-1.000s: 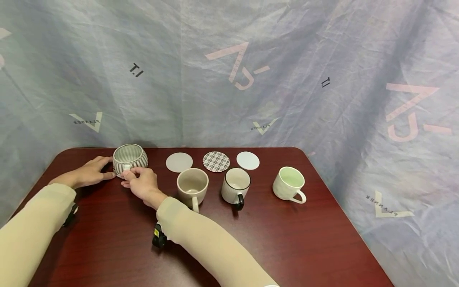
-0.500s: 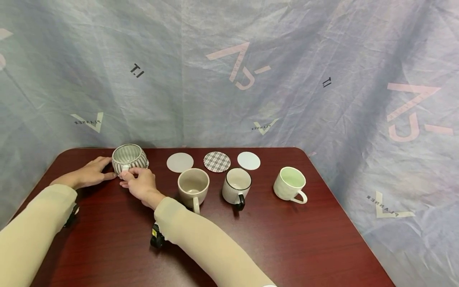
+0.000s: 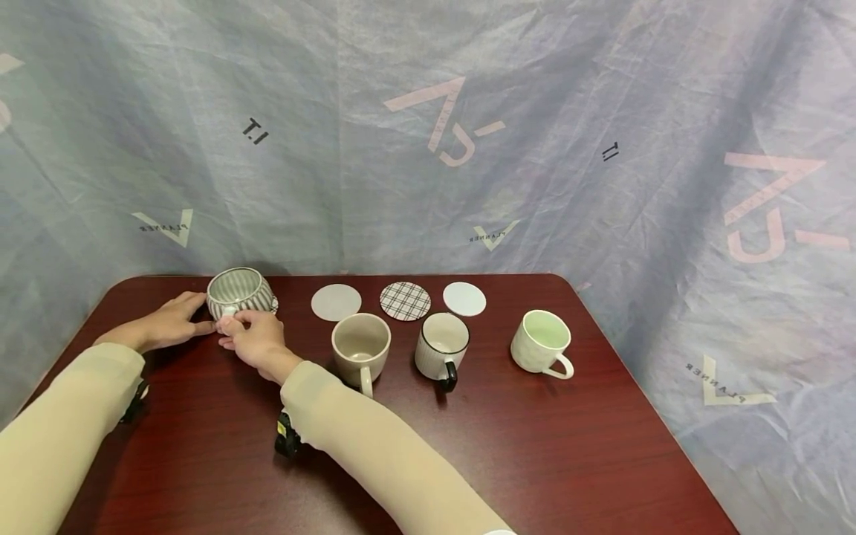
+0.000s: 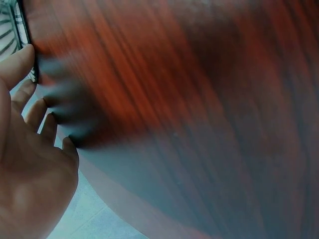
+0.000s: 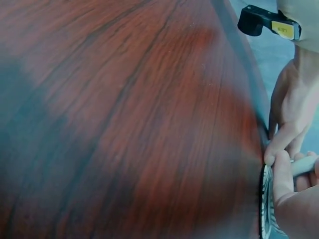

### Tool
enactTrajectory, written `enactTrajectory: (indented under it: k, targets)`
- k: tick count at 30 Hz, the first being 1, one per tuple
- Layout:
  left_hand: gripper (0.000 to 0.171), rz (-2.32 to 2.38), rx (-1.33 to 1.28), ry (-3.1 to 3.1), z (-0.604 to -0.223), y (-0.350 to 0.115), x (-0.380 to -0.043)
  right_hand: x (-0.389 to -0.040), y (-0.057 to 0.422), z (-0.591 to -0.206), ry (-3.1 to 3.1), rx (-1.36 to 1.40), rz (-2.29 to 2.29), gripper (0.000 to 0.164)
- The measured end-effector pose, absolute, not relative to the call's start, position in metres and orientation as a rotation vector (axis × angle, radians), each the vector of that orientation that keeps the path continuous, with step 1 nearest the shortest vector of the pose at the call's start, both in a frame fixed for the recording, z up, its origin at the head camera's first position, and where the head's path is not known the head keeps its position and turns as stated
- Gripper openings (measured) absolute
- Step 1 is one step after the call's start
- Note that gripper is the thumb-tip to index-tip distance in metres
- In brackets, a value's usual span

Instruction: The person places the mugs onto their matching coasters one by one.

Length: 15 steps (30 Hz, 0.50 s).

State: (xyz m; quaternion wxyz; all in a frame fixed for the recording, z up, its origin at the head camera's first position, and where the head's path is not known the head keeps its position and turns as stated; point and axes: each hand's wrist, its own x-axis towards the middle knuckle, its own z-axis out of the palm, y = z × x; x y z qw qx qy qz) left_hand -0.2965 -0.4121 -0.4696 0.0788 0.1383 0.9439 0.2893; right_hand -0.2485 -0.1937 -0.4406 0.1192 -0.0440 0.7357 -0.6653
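Note:
At the back left of the table, a round grey-and-white striped cup (image 3: 250, 297) stands over a patterned coaster (image 3: 275, 305), whose edge shows at the cup's right. My right hand (image 3: 256, 342) pinches the cup's pale handle (image 3: 229, 311), which points toward me. On the cup's left side, my left hand (image 3: 167, 321) reaches in with fingers spread, thumb and fingertips right at the coaster's edge. The left wrist view shows that thumb (image 4: 20, 64) against the dark coaster rim. Most of the coaster is hidden under the cup.
Three round coasters lie along the back: grey (image 3: 336, 302), plaid (image 3: 404, 301) and white (image 3: 464, 299). Before them stand a beige mug (image 3: 361, 353), a ribbed mug with a black handle (image 3: 438, 357) and a pale green mug (image 3: 538, 345). A printed cloth (image 3: 428, 186) hangs behind the table.
My right hand has shifted the striped cup slightly left, and more of the coaster shows at its right side. My left hand stays nearly still.

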Motion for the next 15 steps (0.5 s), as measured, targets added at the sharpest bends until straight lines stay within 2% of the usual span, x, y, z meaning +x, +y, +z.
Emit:
enactTrajectory:
  k: [15]
  targets:
    - [0.073, 0.818, 0.400, 2.815, -0.459, -0.404, -0.288, -0.252, -0.193, -0.441, 2.127, -0.109, -1.947, 0.018]
